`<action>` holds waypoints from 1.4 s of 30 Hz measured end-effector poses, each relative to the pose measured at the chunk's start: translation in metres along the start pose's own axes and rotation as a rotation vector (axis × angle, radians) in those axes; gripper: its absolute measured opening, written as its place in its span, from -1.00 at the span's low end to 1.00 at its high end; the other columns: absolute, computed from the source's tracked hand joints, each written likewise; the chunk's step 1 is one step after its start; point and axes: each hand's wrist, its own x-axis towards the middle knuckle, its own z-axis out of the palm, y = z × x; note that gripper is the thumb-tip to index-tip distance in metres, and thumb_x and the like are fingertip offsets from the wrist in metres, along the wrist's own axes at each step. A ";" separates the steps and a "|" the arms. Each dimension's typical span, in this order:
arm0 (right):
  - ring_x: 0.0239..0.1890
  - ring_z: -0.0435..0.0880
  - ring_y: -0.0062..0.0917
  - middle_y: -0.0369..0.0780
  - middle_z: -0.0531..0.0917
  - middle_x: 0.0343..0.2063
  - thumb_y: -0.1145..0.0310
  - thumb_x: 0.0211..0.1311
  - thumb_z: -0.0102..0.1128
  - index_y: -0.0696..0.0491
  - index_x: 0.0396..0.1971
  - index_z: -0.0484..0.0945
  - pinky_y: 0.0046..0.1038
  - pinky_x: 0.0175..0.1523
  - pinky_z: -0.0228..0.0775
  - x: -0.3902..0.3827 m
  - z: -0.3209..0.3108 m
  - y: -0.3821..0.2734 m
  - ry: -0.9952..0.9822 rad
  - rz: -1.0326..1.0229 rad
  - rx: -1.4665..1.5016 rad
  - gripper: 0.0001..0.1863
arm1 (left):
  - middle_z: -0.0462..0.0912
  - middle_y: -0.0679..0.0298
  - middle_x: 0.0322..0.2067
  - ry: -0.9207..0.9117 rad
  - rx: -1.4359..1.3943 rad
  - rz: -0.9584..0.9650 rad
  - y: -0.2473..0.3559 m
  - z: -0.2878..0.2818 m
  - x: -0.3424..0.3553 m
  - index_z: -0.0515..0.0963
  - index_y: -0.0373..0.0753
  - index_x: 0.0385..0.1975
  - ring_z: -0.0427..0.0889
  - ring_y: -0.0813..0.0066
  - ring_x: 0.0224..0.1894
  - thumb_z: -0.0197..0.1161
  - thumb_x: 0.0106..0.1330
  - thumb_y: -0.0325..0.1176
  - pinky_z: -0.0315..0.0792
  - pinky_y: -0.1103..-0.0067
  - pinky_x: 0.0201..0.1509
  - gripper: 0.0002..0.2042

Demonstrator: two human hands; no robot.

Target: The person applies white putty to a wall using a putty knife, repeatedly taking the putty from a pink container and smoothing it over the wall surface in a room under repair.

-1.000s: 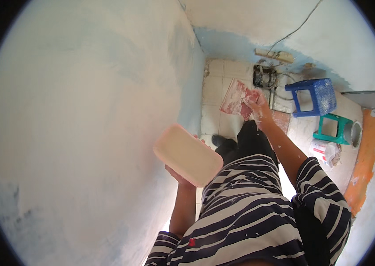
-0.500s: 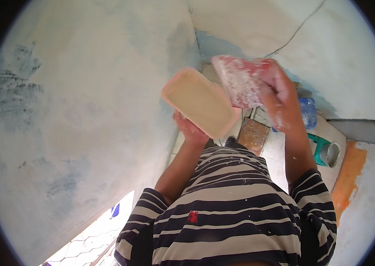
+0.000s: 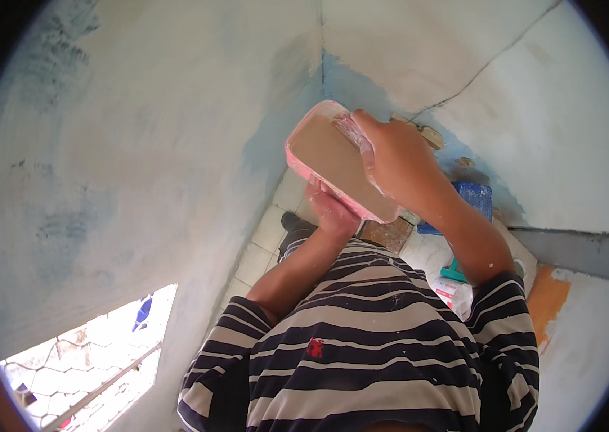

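Note:
A pink rectangular tray [image 3: 297, 164] filled with smooth beige putty [image 3: 326, 155] is held out in front of my chest, slightly tilted. My left hand [image 3: 333, 211] grips its near long side from below. Over the far right side of the tray, my right hand [image 3: 398, 158] is closed on a pink, putty-smeared spreader [image 3: 350, 129]. The spreader's edge meets the putty near the tray's far end; most of the spreader is hidden by my fingers.
Putty-coated walls [image 3: 146, 165] meet at a corner, with a bare blue patch [image 3: 355, 83] there. Below are a brown board [image 3: 387, 235], a blue plastic item [image 3: 475, 198], a green item [image 3: 454, 271] and an orange strip [image 3: 551, 295]. A meshed window [image 3: 95, 353] opens at lower left.
My right hand has turned over and brought the spreader from beside the tray down into it. The tray has shifted a little to the right, and my view has moved.

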 end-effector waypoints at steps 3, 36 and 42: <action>-0.36 0.64 -0.09 -0.02 0.63 -0.47 0.48 0.10 0.10 0.08 -0.04 0.47 -0.14 -0.27 0.46 -0.007 0.004 -0.009 -0.062 -0.044 0.013 -0.64 | 0.47 0.23 0.10 -0.070 -0.066 0.018 0.000 -0.010 -0.006 0.31 -0.21 0.18 0.46 0.31 0.14 -0.09 0.37 0.04 0.35 0.37 0.23 -0.47; -0.49 0.69 -0.29 -0.13 0.66 -0.56 0.31 0.08 0.17 0.06 -0.01 0.49 -0.32 -0.37 0.47 -0.048 0.020 0.006 -0.037 -0.310 -0.012 -0.57 | 0.50 0.25 0.05 -0.285 -0.145 0.068 -0.049 -0.036 -0.017 0.29 -0.18 0.19 0.52 0.38 0.08 -0.10 0.40 0.08 0.39 0.40 0.19 -0.47; -0.32 0.61 -0.07 -0.03 0.64 -0.44 0.50 0.07 0.10 0.12 -0.12 0.51 -0.17 -0.13 0.44 -0.048 0.010 0.007 -0.065 -0.275 0.061 -0.69 | 0.43 0.15 0.10 -0.308 0.337 0.335 -0.039 -0.028 -0.014 0.22 -0.20 0.23 0.47 0.30 0.12 -0.15 0.35 0.24 0.42 0.35 0.14 -0.34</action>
